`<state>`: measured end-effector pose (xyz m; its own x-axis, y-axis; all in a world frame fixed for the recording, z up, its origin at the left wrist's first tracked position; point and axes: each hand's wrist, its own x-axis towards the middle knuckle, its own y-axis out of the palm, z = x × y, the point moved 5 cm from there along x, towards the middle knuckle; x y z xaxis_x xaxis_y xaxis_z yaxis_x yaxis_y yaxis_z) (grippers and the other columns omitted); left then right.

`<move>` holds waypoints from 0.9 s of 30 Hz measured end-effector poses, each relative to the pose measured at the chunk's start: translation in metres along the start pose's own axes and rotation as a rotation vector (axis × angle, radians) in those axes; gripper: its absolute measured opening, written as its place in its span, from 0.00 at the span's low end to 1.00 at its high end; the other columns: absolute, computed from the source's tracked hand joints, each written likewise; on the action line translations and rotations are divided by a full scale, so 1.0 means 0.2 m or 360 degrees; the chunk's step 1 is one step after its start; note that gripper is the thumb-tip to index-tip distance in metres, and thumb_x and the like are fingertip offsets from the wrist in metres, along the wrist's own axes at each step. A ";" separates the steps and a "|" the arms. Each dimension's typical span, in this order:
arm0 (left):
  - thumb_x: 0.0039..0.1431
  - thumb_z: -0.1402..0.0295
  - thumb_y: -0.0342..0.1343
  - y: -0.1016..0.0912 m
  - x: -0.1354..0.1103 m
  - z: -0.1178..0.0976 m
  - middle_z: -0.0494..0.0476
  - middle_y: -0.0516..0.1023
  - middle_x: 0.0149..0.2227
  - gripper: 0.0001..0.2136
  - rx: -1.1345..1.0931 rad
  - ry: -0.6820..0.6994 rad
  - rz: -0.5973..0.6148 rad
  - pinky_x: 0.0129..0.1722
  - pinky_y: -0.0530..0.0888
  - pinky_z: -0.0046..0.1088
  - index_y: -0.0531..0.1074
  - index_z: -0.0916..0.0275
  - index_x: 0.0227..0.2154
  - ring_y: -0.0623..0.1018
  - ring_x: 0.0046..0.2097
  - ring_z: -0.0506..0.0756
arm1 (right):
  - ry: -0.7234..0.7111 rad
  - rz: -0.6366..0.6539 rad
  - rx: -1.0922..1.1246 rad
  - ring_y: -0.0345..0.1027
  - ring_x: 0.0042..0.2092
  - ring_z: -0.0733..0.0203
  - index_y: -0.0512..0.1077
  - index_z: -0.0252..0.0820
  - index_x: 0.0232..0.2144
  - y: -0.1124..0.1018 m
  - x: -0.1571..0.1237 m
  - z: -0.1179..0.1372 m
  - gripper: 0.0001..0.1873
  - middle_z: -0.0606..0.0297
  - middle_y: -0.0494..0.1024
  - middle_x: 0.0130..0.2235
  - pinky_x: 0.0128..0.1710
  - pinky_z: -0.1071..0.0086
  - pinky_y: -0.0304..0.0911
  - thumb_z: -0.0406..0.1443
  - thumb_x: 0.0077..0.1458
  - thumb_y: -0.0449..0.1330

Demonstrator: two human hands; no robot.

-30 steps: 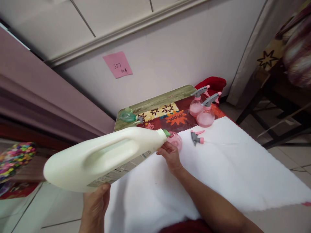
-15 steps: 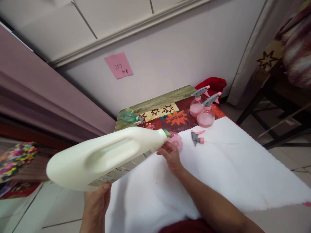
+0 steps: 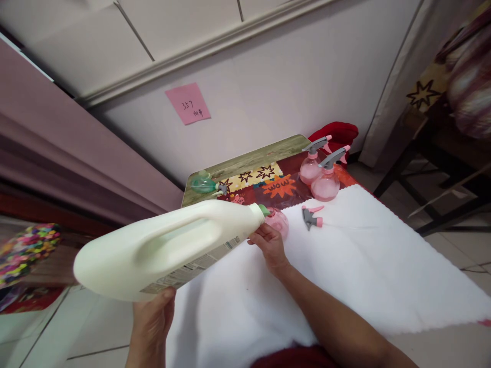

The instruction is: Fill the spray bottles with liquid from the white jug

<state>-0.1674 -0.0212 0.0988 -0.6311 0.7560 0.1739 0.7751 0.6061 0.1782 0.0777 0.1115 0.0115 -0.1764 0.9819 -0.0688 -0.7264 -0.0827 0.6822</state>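
Observation:
A large pale green-white detergent jug (image 3: 169, 248) lies tilted across the view, its green spout (image 3: 264, 209) at the mouth of a pink spray bottle (image 3: 279, 225) without its head. My left hand (image 3: 155, 306) supports the jug from below near its base, thumb along the labelled side. Under the jug's neck, my right hand (image 3: 270, 245) has its fingers closed against it, close beside the pink bottle. The jug's neck hides part of that bottle. Whether liquid is flowing cannot be seen. A grey and pink trigger sprayer (image 3: 312, 217) with a clear tube rests on the white cloth (image 3: 368, 266).
Two pink spray bottles, a rear one (image 3: 309, 168) and a front one (image 3: 325, 185), stand at the table's back right. A green spray bottle (image 3: 203, 185) lies at the back left. Behind is a wall with a pink note (image 3: 187, 104). A dark stool (image 3: 406, 168) stands right.

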 end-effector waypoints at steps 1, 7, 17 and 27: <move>0.32 0.73 0.75 0.00 0.00 0.00 0.49 0.82 0.48 0.34 0.0003 0.0006 -0.0006 0.51 0.80 0.36 0.74 0.50 0.47 0.77 0.57 0.62 | 0.0001 -0.0001 0.0000 0.71 0.33 0.61 0.81 0.44 0.33 0.00 0.00 0.00 0.16 0.65 0.81 0.32 0.33 0.67 0.69 0.41 0.39 0.74; 0.31 0.70 0.76 0.01 0.00 0.00 0.49 0.82 0.47 0.34 0.0035 0.0016 0.0001 0.53 0.79 0.37 0.75 0.51 0.47 0.76 0.57 0.62 | -0.0016 0.0003 -0.0025 0.70 0.32 0.61 0.81 0.44 0.33 0.00 0.00 0.00 0.16 0.66 0.80 0.30 0.33 0.67 0.69 0.42 0.40 0.74; 0.30 0.69 0.76 0.02 -0.01 -0.02 0.51 0.82 0.47 0.34 0.0055 -0.0003 -0.0020 0.54 0.77 0.38 0.75 0.53 0.47 0.77 0.56 0.62 | 0.0031 -0.0013 0.0039 0.69 0.32 0.62 0.82 0.45 0.33 0.01 0.00 0.01 0.15 0.66 0.80 0.30 0.32 0.68 0.68 0.39 0.38 0.74; 0.29 0.68 0.76 0.01 0.00 0.00 0.51 0.82 0.47 0.36 0.0083 -0.0006 -0.0037 0.52 0.78 0.37 0.75 0.52 0.48 0.76 0.57 0.63 | 0.0006 0.0001 -0.0003 0.70 0.33 0.61 0.81 0.44 0.33 0.01 0.00 0.01 0.16 0.65 0.81 0.31 0.33 0.67 0.69 0.41 0.39 0.74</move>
<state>-0.1665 -0.0209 0.0997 -0.6491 0.7422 0.1666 0.7606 0.6358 0.1312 0.0790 0.1110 0.0145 -0.1795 0.9812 -0.0710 -0.7275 -0.0838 0.6810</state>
